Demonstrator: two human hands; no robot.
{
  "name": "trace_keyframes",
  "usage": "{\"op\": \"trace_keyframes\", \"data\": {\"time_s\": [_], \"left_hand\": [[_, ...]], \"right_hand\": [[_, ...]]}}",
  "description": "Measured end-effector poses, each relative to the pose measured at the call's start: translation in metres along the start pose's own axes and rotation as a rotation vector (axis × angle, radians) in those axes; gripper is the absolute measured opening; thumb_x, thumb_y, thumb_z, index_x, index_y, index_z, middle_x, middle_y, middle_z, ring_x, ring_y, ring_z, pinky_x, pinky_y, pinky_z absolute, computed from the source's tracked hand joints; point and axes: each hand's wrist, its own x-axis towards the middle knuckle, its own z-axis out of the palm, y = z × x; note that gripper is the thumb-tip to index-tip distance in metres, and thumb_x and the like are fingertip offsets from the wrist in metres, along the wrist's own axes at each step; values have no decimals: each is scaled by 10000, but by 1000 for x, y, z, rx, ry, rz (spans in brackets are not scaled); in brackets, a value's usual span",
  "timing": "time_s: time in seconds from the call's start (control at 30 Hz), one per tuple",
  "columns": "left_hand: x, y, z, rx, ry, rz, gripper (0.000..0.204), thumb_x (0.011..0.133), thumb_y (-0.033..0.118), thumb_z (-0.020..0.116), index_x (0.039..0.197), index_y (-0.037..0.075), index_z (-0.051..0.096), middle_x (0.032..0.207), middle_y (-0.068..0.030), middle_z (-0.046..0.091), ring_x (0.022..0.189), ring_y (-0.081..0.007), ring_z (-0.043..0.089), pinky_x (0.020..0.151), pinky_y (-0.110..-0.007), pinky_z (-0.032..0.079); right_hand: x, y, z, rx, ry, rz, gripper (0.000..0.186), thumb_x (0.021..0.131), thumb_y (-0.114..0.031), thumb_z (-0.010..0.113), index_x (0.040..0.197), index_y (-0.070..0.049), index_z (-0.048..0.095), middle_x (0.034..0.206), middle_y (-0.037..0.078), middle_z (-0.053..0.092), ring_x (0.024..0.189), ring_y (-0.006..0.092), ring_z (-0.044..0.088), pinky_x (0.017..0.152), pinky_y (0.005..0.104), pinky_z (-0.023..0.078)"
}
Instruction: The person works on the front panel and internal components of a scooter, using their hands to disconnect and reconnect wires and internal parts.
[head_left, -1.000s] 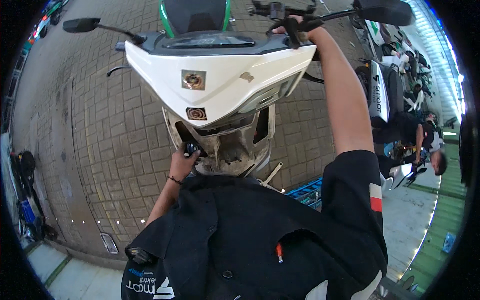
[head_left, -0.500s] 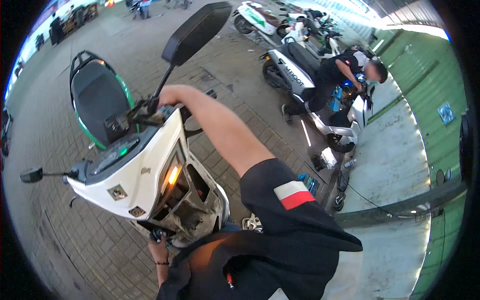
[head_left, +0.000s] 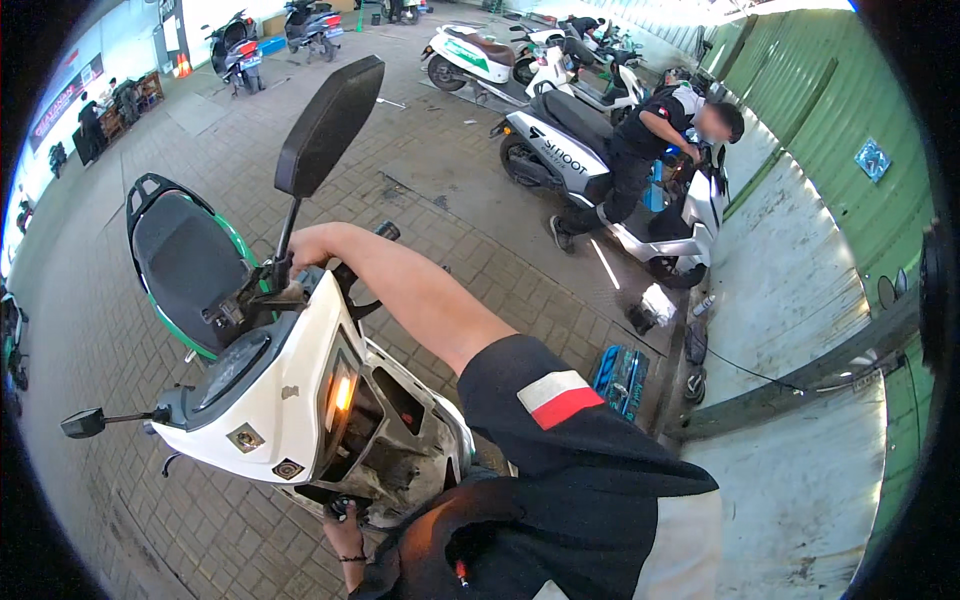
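A white scooter (head_left: pixel 230 445) with a green-edged seat (head_left: pixel 190 260) faces me, its lower front open and grimy. An orange indicator (head_left: pixel 342 393) is lit on its front. My right hand (head_left: pixel 310 248) reaches across to the handlebar beside the tall mirror (head_left: pixel 328 125); its fingers are partly hidden there. My left hand (head_left: pixel 342 532) is low at the opening, closed on a small round dark part (head_left: pixel 343 508), which I cannot make out further. My dark sleeve crosses the right side of the scooter.
A co-worker (head_left: pixel 645 135) leans over a silver scooter (head_left: pixel 545 150) at the right, beside a green metal wall (head_left: pixel 780 80). A blue tool case (head_left: pixel 618 380) lies on the paving by a pale ledge (head_left: pixel 780 300). More scooters (head_left: pixel 470 55) stand at the back.
My view has swung rightward and up, bringing the co-worker and workshop into sight. The orange indicator, unlit a second ago, is lit. Both hands remain at the same places on the scooter.
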Motion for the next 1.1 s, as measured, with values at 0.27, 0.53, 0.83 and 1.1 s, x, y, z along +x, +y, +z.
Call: {"op": "trace_keyframes", "data": {"time_s": [0.27,0.53,0.83,1.1], "left_hand": [[-8,-6,-10,30,137,11,456,765,140,656,1103,-113,484,1015,-236,587,903,-330,577,772,-392,448],[-5,-11,0,64,156,-64,537,821,201,620,1183,-138,412,1097,-273,540,989,-361,545,833,-406,441],[2,-51,-5,-25,153,59,500,762,150,697,1138,-67,449,968,-126,572,857,-212,525,768,-310,445],[9,-72,-4,-373,-158,-70,567,659,-54,666,1160,-30,401,927,-96,573,820,-182,569,646,-306,509]], "right_hand": [[-4,-37,-1,253,-24,34,377,630,-248,675,963,-73,659,941,138,648,835,281,606,716,398,467],[-7,-6,0,274,37,15,403,619,-280,683,924,-19,653,849,138,655,734,250,603,648,389,476],[-17,-39,-12,192,47,19,304,669,-196,700,944,-71,666,806,89,654,703,192,585,610,378,473],[-12,-21,-5,152,58,-4,371,641,-297,666,841,14,651,798,159,652,719,267,605,645,398,464]]}}
